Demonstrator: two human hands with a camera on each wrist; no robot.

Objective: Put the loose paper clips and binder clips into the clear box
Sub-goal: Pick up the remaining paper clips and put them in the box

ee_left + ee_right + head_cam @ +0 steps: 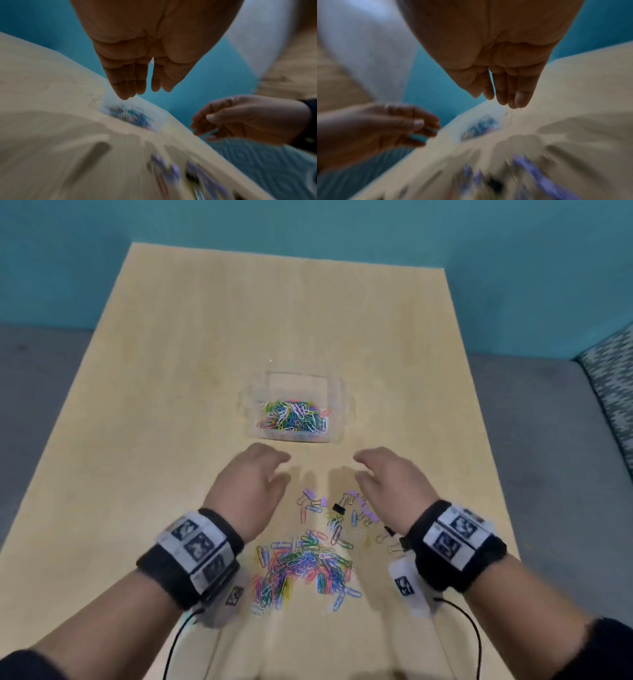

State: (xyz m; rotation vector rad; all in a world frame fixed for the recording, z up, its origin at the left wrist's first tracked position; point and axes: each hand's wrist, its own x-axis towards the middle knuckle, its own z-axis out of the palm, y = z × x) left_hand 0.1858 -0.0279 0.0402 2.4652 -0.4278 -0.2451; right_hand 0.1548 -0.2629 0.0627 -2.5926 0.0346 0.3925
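Coloured wire paper clips (303, 568) lie heaped on the tabletop (144, 440) below and between both wrists, nearer the body than either hand. Just beyond the heap, between the two hands, a looser scatter holds lilac binder clips (313, 498) and one black binder clip (339, 507). Judged by their look, the paper clips are light, slippery and apt to tangle, so they suit scooping by the handful; the binder clips are stiffer and better pinched by the body. My left hand (251, 487) and right hand (388, 486) hover palm down over the scatter, fingers loosely extended, gripping nothing. Ahead of the fingertips, the clear box (294, 405) sits open, already holding a mound of mixed paper clips; no binder clips can be made out inside
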